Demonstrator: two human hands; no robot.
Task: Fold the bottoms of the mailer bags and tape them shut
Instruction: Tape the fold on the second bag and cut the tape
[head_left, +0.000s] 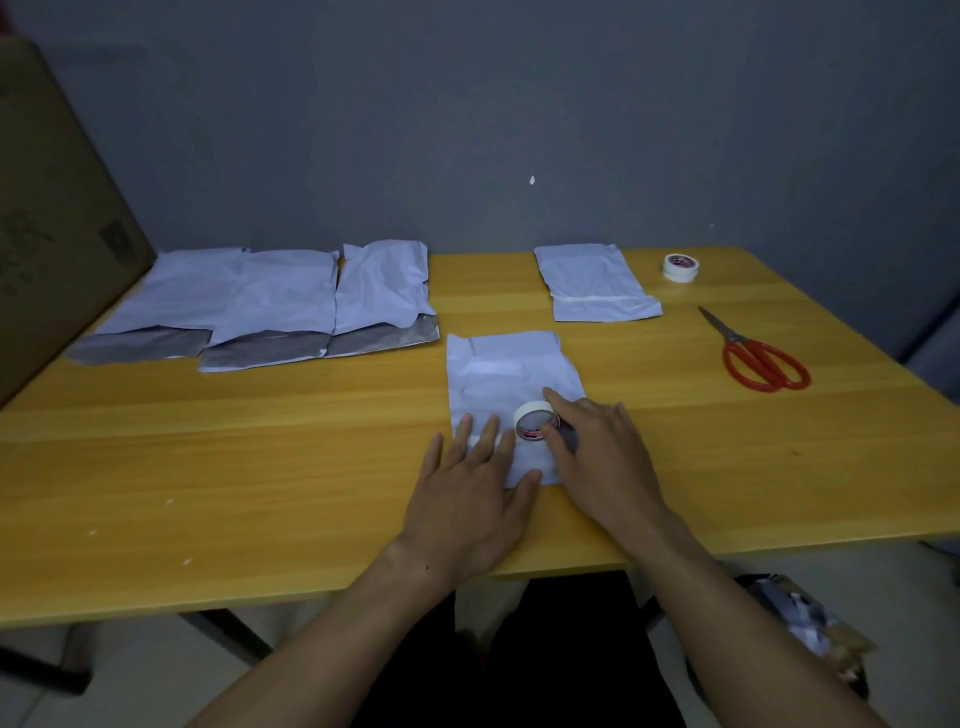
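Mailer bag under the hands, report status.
Left hand flat on the mailer bag. Right hand grips tape roll on it. Scissors apart, nothing blocking.

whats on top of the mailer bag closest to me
The left hand presses flat on the mailer bag, and the right hand holds a tape roll on it. The bag's near edge, under both hands, is mostly hidden.

Left hand (467, 499) on mailer bag (498, 374), right hand (602, 457) round tape roll (531, 414)
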